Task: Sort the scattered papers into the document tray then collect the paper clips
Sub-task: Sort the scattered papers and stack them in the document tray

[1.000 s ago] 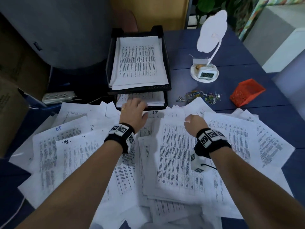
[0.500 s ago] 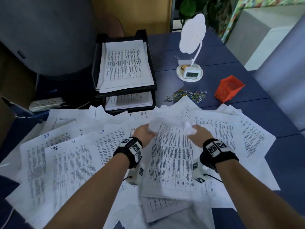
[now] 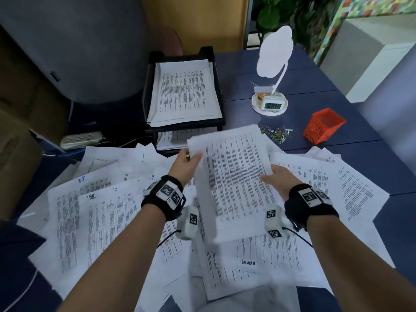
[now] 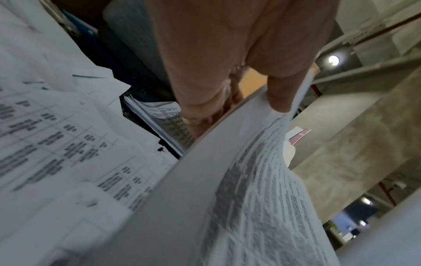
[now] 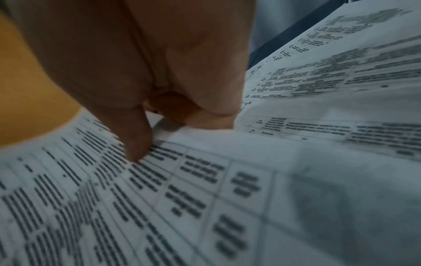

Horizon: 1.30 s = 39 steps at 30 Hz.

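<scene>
Now both my forearms reach forward over the bench [image 3: 304, 70], wrists level, and between them I hold a sheaf of printed sheets [image 3: 234, 176] lifted clear of the scattered papers [image 3: 105, 210] below. My left hand [image 3: 186, 164] has its grip clamped on the sheaf's left edge near the far corner, thumb on top and fingers [image 4: 198, 115] underneath, so that edge curls upward. My right hand [image 3: 278, 177] clamps the right edge about halfway along, thumb [image 5: 136, 136] pressed on the printed face, the other fingers tucked beneath. The sheaf's long axis runs roughly from 6 o'clock to 12 o'clock, tipped slightly toward 11, with its far short edge pointing at the document tray [image 3: 150, 86]. That tray stands at 12 o'clock from my hands, two tiers, each with paper in it; the sheaf's far edge overlaps the front of the lower tier in the head view. The paper clips [image 3: 278, 132] lie in a loose heap at about 1 o'clock, just beside the sheaf's far right corner, with an orange mesh basket [image 3: 323, 126] farther out at 2 o'clock.
</scene>
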Tool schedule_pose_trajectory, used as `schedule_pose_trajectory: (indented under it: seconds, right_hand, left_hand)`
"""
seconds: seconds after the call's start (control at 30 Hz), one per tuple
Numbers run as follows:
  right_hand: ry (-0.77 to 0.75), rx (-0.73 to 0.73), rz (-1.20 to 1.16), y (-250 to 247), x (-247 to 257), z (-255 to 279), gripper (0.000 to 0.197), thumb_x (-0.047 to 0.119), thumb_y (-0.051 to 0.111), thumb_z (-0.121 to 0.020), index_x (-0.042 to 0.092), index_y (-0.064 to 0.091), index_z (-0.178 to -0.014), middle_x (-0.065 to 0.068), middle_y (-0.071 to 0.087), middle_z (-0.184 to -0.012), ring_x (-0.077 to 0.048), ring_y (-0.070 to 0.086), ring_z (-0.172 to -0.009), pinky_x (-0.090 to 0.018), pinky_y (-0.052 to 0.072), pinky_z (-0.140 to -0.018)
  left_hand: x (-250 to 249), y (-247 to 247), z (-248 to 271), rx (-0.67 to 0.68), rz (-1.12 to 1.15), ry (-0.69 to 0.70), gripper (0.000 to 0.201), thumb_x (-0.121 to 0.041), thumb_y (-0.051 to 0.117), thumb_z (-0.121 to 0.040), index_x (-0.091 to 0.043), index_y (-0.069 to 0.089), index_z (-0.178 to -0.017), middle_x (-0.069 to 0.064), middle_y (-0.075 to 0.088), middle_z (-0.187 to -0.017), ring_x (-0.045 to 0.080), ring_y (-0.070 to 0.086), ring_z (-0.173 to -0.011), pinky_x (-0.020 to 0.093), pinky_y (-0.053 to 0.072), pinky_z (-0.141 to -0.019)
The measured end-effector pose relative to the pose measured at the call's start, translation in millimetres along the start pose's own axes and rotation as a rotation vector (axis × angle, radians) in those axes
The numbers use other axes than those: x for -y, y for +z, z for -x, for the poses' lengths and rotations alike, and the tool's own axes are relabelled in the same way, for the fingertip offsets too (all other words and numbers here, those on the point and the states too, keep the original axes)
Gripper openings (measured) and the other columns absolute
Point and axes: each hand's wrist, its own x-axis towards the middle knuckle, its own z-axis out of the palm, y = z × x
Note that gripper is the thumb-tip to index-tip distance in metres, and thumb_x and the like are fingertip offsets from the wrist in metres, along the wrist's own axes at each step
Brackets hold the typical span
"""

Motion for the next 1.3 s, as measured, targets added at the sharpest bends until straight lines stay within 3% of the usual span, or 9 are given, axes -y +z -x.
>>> schedule_pose_trajectory:
  seconds: [0.13,0.23,0.37,0.53,0.73,0.83,1.07,1.2,1.3]
  right_hand:
    - [0.2,-0.051,0.326,-2.5,-11.2,8.5,0.046,0.015,0.053,-0.094,0.0,0.043,-0.137,-0.015,0.046,-0.14,-0.031,0.045,-0.129,-0.035,0.036,-0.105]
    - [0.309,-0.027,0.546,-5.8,-19.4,12.7,0.017,0.007,0.037,-0.097,-0.001,0.051,-0.099,-0.017,0.054,-0.121,-0.03,0.054,-0.105,-0.03,0.04,-0.088]
    - [0.391,-0.252,0.46,-17.7,-38.8,14.0,0.024,0.013,0.048,-0.09,0.004,0.042,-0.068,-0.007,0.044,-0.066,-0.02,0.04,-0.057,-0.026,0.032,-0.054]
    - [0.487,-0.349,0.509,-28.6,-53.9,17.5,0.019,0.027,0.053,-0.078,0.009,0.048,-0.074,-0.017,0.053,-0.114,-0.026,0.043,-0.076,-0.035,0.04,-0.077]
    - [0.615,-0.417,0.566,-31.6,-54.2,28.0,0.036,0.023,0.053,-0.082,0.002,0.053,-0.111,-0.022,0.031,-0.137,-0.039,0.037,-0.122,-0.046,0.032,-0.104]
    - [0.629,-0.412,0.584,-35.8,-60.5,33.1,0.039,0.02,0.051,-0.084,0.0,0.052,-0.118,-0.024,0.036,-0.134,-0.036,0.037,-0.121,-0.042,0.031,-0.103]
    - [0.466,-0.387,0.566,-33.2,-59.0,35.5,0.041,0.029,0.05,-0.087,0.003,0.054,-0.118,-0.015,0.051,-0.125,-0.031,0.049,-0.112,-0.038,0.041,-0.097]
    - [0.254,-0.308,0.437,-23.9,-56.6,31.5,0.024,0.021,0.056,-0.086,0.002,0.061,-0.1,-0.008,0.06,-0.089,-0.023,0.058,-0.077,-0.022,0.041,-0.059]
    - [0.173,-0.345,0.254,-23.7,-59.0,30.3,0.048,0.028,0.065,-0.085,0.004,0.049,-0.123,-0.011,0.057,-0.115,-0.028,0.057,-0.104,-0.029,0.042,-0.078]
  left_hand:
    - [32.5,-7.5,3.2,-0.105,-0.469,-0.126,0.035,-0.034,0.044,-0.098,-0.009,0.049,-0.122,0.014,0.058,-0.119,0.027,0.056,-0.091,0.029,0.045,-0.075]
    - [45.2,-4.7,9.4,0.002,-0.707,-0.118,0.03,-0.027,0.043,-0.098,-0.008,0.053,-0.12,0.011,0.059,-0.116,0.024,0.056,-0.087,0.024,0.044,-0.061]
    - [54.2,12.6,14.1,0.0,-0.991,-0.055,0.038,-0.029,0.052,-0.09,-0.017,0.052,-0.126,0.01,0.044,-0.133,0.028,0.046,-0.116,0.037,0.044,-0.094]
    - [52.5,44.3,19.2,0.047,-1.166,0.117,0.032,-0.023,0.044,-0.09,-0.018,0.055,-0.12,0.007,0.046,-0.127,0.027,0.044,-0.115,0.041,0.036,-0.099]
    - [52.2,69.0,20.3,0.071,-0.812,-0.077,0.055,-0.029,0.057,-0.091,-0.005,0.035,-0.135,0.017,0.041,-0.134,0.033,0.046,-0.121,0.037,0.041,-0.099]
    - [49.2,73.0,20.8,0.097,-0.695,-0.152,0.056,-0.023,0.059,-0.09,-0.006,0.032,-0.136,0.016,0.048,-0.133,0.031,0.05,-0.119,0.03,0.043,-0.087]
    - [42.4,93.0,27.3,0.208,-0.614,-0.132,0.056,-0.031,0.038,-0.102,-0.003,0.019,-0.147,0.017,0.033,-0.149,0.03,0.038,-0.133,0.031,0.034,-0.102]
    - [47.7,98.6,25.1,0.188,-0.545,-0.079,0.058,-0.029,0.057,-0.094,-0.005,0.033,-0.14,0.014,0.046,-0.139,0.03,0.048,-0.123,0.03,0.044,-0.093]
    - [48.3,93.0,26.5,0.119,-0.348,-0.02,0.039,-0.013,0.059,-0.092,-0.011,0.047,-0.129,0.009,0.06,-0.125,0.024,0.057,-0.11,0.032,0.048,-0.09]
